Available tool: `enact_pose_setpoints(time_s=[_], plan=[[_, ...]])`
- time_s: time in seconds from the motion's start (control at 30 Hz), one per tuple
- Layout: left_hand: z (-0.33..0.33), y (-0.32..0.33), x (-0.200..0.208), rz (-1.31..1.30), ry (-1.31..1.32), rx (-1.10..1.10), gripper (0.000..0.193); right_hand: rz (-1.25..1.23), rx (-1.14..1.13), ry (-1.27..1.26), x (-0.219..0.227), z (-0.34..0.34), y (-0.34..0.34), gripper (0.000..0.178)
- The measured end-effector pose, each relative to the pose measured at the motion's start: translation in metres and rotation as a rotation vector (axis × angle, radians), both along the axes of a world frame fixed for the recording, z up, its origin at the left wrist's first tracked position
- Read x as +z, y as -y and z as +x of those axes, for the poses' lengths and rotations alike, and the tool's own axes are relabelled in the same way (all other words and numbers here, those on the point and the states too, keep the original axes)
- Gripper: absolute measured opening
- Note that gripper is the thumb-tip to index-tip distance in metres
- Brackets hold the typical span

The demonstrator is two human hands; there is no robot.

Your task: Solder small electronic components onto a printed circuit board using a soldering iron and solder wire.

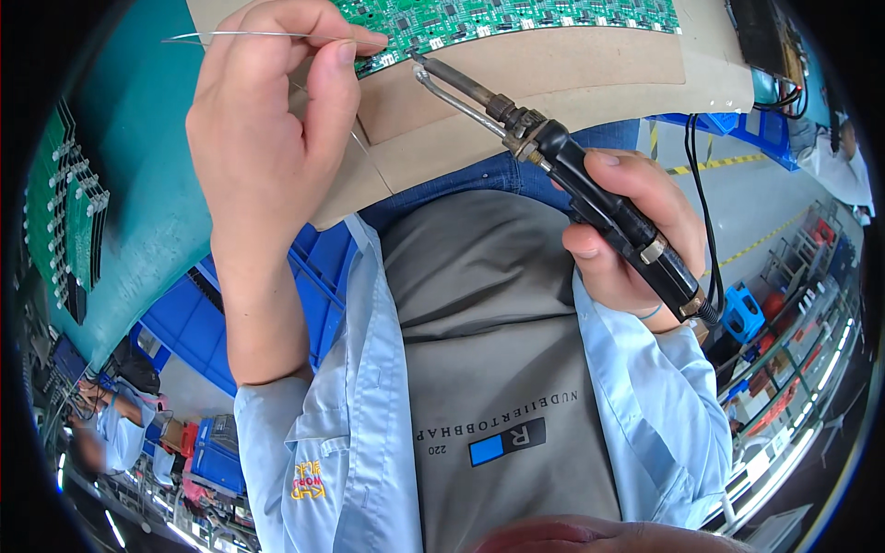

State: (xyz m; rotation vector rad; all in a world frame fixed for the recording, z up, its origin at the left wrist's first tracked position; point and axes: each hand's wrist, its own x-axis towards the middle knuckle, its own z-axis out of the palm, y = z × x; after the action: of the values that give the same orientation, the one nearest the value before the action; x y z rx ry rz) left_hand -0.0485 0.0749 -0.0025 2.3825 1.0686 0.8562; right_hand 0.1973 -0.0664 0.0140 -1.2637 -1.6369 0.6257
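A long green circuit board (516,18) with rows of small parts lies on a sheet of brown cardboard (553,63). My right hand (636,221) is wrapped round a black soldering iron (608,198), which carries a thin metal tube along its shaft. Its tip points up and left, at the board's near edge; whether it touches is too small to tell. Between thumb and fingers, my left hand (277,101) pinches a thin solder wire (249,34). One end of the wire reaches over the board's left part, close to the iron's tip.
Several green boards (69,203) stand in a row on the teal mat (152,221) at the left. Blue plastic bins (198,323) are below the table edge. Black cables (698,184) hang at the right. Another person (120,419) is at the far lower left.
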Motion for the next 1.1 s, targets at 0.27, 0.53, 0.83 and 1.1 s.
enact_pose_setpoints(time_s=[0.27, 0.53, 0.83, 1.1], plan=[[0.012, 0.002, 0.019, -0.227, 0.092, 0.039, 0.014, 0.056, 0.125, 0.123, 0.006, 0.001, -0.006, 0.047], [0.005, -0.008, 0.012, -0.020, -0.030, -0.080, 0.012, 0.064, 0.092, 0.115, 0.004, -0.003, -0.005, 0.046], [0.012, -0.004, 0.020, -0.210, 0.110, -0.013, 0.013, 0.016, 0.070, 0.134, 0.006, -0.008, -0.005, 0.046], [0.011, -0.005, 0.018, -0.189, 0.111, -0.040, 0.012, 0.002, 0.066, 0.160, 0.007, -0.009, -0.007, 0.047]])
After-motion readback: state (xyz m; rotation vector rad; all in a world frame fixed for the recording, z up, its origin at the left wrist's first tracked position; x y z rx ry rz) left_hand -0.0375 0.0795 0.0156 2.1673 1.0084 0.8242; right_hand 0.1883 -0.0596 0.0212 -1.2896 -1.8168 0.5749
